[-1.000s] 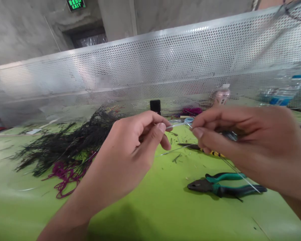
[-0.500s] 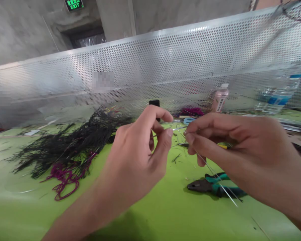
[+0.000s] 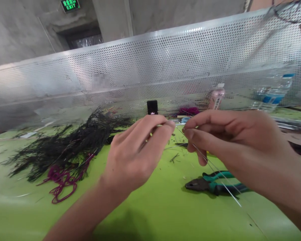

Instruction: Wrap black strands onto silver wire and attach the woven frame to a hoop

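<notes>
Thin wires slanted lengthwise over the pliers, pinched by the nearer right hand and trailing below its fingers. Left of the pliers, the left hand had fingers drawn together; their hold was indeterminable.

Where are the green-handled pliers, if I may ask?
In the head view, the pliers lie on the table, right of centre, partly behind the right hand.
</notes>
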A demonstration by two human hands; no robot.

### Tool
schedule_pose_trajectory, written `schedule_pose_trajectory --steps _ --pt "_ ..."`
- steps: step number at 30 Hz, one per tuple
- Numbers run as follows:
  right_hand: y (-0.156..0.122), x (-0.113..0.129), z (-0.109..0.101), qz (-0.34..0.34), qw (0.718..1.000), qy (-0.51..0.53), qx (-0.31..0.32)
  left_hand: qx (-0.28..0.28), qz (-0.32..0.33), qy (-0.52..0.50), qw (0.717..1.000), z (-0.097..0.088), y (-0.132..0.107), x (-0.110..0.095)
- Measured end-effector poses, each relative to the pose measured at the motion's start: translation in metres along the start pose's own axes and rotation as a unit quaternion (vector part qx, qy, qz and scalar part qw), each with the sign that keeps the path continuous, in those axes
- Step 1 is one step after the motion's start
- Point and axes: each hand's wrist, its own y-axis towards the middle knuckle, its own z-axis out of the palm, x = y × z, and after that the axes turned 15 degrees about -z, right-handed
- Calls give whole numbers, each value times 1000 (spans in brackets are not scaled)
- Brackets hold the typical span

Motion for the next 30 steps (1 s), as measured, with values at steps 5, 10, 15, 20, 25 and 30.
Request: schedule_pose_trajectory --steps 5,10,15,20,25,30 --pt "0 2 0 -1 1000 5 1 -1 -2 -8 1000 0 0 -2" --pt "-1 5 1 8 1000 -13 5 17 4 -10 1000 1 -1 -1" --pt "-1 4 2 33 999 15 12 -19 40 -32 998 10 -3 7" --pt "2 -1 -1 89 992 77 49 -50 92 -18 994 18 -5 11" --pt "3 -6 -1 91 986 126 62 -46 131 4 990 20 -7 14" --pt "3 -9 1 91 986 130 58 -34 90 -18 995 24 -9 14"
